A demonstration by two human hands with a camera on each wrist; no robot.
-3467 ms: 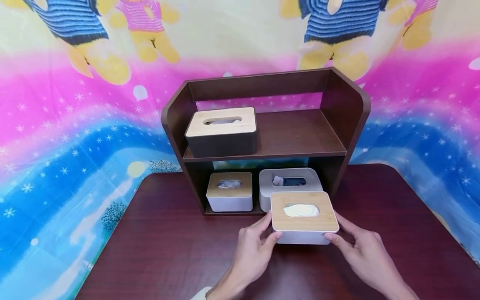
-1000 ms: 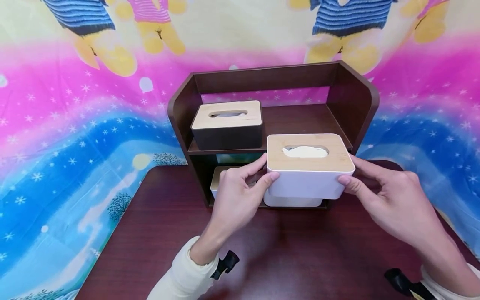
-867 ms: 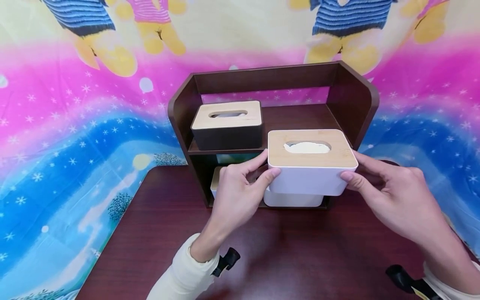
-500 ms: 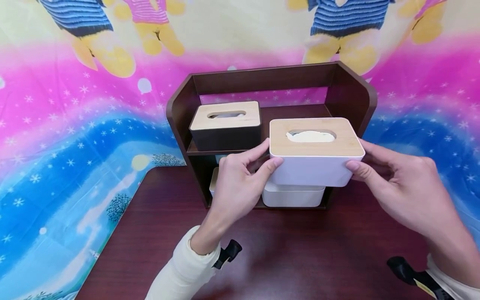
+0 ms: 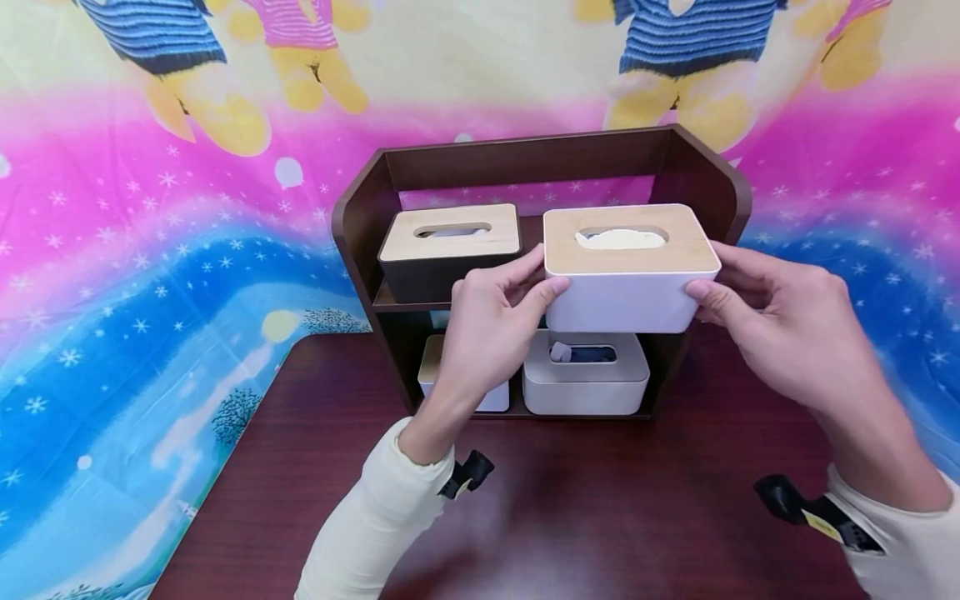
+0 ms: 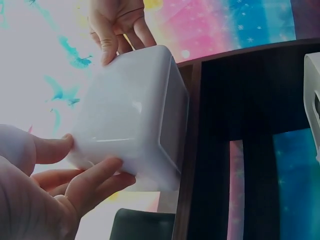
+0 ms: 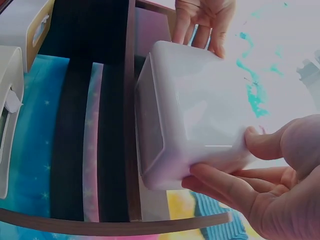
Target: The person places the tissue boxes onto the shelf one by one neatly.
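Note:
A white tissue box (image 5: 626,304) with a pale wooden lid is up at the front of the upper shelf, on its right half. My left hand (image 5: 491,325) grips its left end, thumb on the front face. At the opposite end my right hand (image 5: 787,325) holds it the same way. White tissue shows in the lid's slot. Both wrist views look up at the smooth white underside, with the tissue box (image 6: 120,105) in the left one overlapping the shelf edge. To the left on the same shelf sits a black tissue box (image 5: 450,275) with a wooden lid.
The dark brown two-tier shelf (image 5: 525,167) stands at the back of a dark red table (image 5: 570,500). Its lower tier holds a grey-lidded tissue box (image 5: 588,392) and a small wooden-lidded tissue box (image 5: 493,400), partly behind my left hand. A patterned cloth (image 5: 150,250) hangs behind.
Both hands have lifted the white tissue box from low over the table up to the upper shelf's front. The grey-lidded box below has come back into view.

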